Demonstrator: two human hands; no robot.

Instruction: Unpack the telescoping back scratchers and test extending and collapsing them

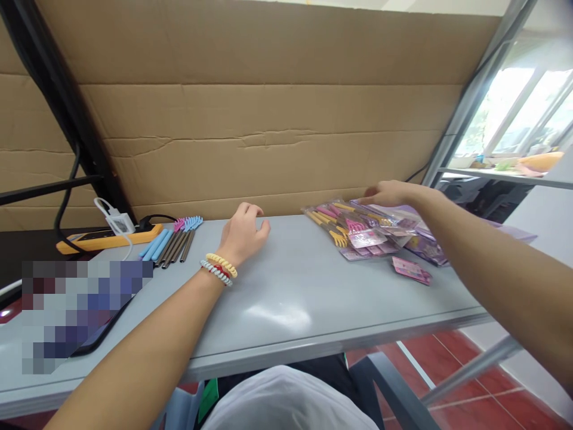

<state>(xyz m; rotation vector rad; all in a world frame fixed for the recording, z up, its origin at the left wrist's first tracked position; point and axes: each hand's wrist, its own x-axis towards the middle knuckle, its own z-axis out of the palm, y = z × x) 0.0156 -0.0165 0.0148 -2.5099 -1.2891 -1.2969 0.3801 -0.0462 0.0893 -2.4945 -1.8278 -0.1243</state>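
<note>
My left hand [244, 233] rests on the table with its fingers loosely bent and thumb apart, holding nothing. Left of it lies a row of small back scratchers [172, 242] with blue or dark handles and pink or blue claw heads. Over on the right, my right hand [388, 194] reaches onto the back of a pile of clear plastic packets [371, 236]. Its fingers are stretched over the packets and touch them; the fingertips are partly hidden. Inside the packets show yellow and pink claw-headed back scratchers [340, 237] and pink printed cards.
A loose pink card [412, 270] lies in front of the pile. At the left are an orange power strip [154, 235] with a white charger [120, 222] and a blurred-out phone [96, 343]. A cardboard panel [277, 107] stands behind the grey table [286, 310].
</note>
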